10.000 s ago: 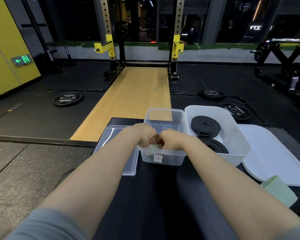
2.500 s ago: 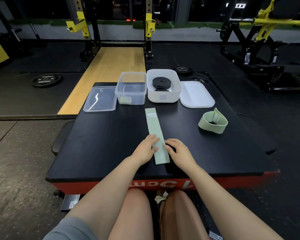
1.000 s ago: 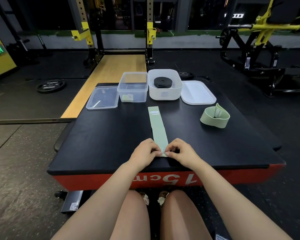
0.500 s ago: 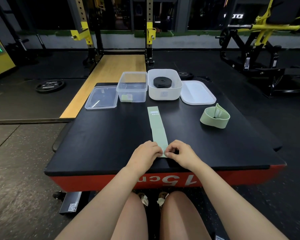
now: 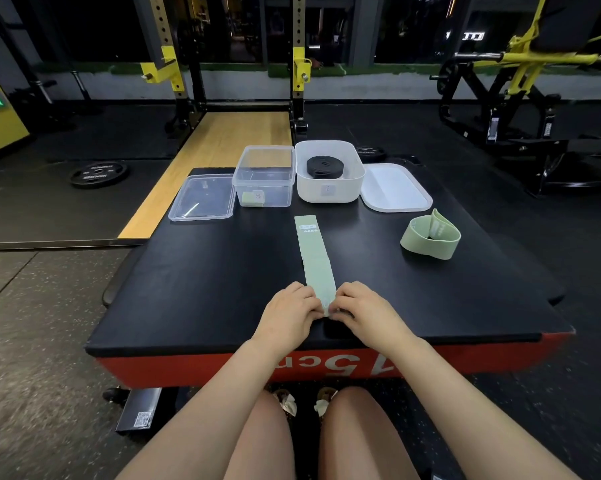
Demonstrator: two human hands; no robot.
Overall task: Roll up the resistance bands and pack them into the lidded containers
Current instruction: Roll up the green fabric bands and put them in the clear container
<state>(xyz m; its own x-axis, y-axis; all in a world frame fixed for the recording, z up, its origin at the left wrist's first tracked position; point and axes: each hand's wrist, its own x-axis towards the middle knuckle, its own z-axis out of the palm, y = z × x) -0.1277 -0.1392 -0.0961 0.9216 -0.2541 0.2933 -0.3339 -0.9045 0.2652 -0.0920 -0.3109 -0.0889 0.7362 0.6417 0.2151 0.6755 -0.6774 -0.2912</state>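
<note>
We see the flat green band (image 5: pixel 315 261) lying on the black tabletop (image 5: pixel 195 289), its long axis running straight away from us toward the clear container (image 5: pixel 263 178), with its near end between the left hand (image 5: pixel 288 315) and right hand (image 5: pixel 366 311), both equally close. Both hands pinch that near end with curled fingers, apparently starting the roll, which must advance away from us. The band looks thin, matte and pliable; a looped green band (image 5: pixel 430 234) rests well apart to the right.

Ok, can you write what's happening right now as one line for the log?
step: start rolling | both hands pinch near end of flat green band | rolled green band in clear box | loose green band waiting
</note>
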